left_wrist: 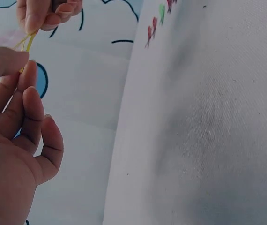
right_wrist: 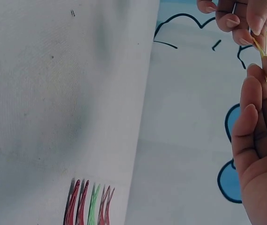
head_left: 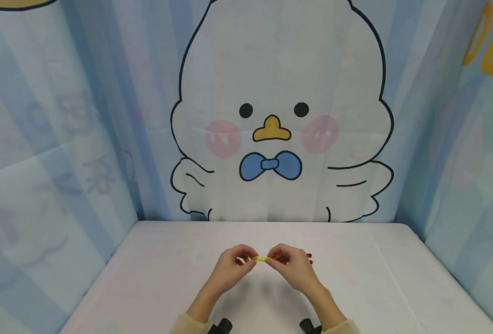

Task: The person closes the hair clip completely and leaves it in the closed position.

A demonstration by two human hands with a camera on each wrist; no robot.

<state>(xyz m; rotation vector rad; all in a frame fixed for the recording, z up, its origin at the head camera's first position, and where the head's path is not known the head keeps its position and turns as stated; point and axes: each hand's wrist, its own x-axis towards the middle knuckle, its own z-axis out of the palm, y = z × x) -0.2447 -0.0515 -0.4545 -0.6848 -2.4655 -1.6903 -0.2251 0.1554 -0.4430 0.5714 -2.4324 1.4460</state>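
A thin yellow rubber band (head_left: 261,259) is drawn out between my two hands, its two strands running side by side above the white table. My left hand (head_left: 233,268) pinches one end of it between thumb and forefinger. At the other end, my right hand (head_left: 295,269) grips it with thumb and fingertips. In the left wrist view the yellow band (left_wrist: 29,43) is partly covered by the left thumb. The right wrist view shows the band (right_wrist: 259,46) reaching from one hand's fingertips to the other's.
Thin dark red bands (right_wrist: 71,206) and a green one (right_wrist: 93,206) lie in a row on the white table (head_left: 375,278), mostly hidden behind my right hand in the head view. A cloth backdrop (head_left: 271,199) with a cartoon bird stands behind the table's far edge.
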